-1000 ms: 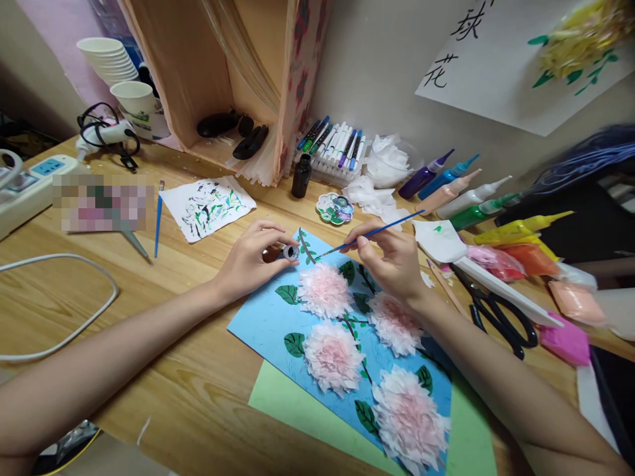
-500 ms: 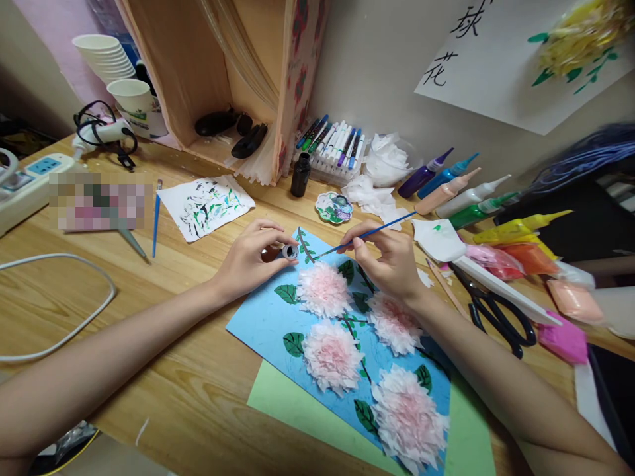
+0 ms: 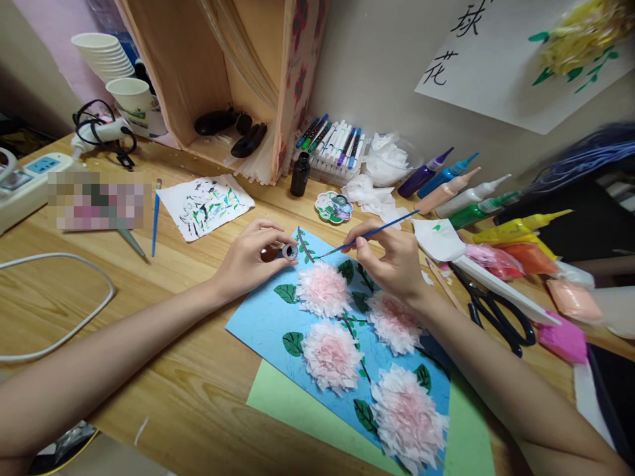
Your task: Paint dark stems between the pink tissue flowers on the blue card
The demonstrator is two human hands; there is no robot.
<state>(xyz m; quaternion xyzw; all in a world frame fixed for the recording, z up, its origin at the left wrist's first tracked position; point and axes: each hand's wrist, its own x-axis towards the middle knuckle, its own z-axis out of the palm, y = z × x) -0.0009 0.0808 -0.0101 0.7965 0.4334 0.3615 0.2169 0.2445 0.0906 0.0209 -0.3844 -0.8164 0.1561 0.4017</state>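
- Paintbrush (image 3: 370,233): thin, blue, pinched in the right hand (image 3: 391,261), tip over the blue card's (image 3: 262,320) top corner.
- Left hand (image 3: 248,261) grips a small bottle (image 3: 284,252) beside that corner, on the table (image 3: 188,390).

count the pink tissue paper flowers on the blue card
4: one beside the left hand, one under the right wrist, one mid-card, one at the near corner, partly cut off.

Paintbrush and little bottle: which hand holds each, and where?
Right hand pinches the blue paintbrush mid-handle. Left hand grips the small bottle around its body.
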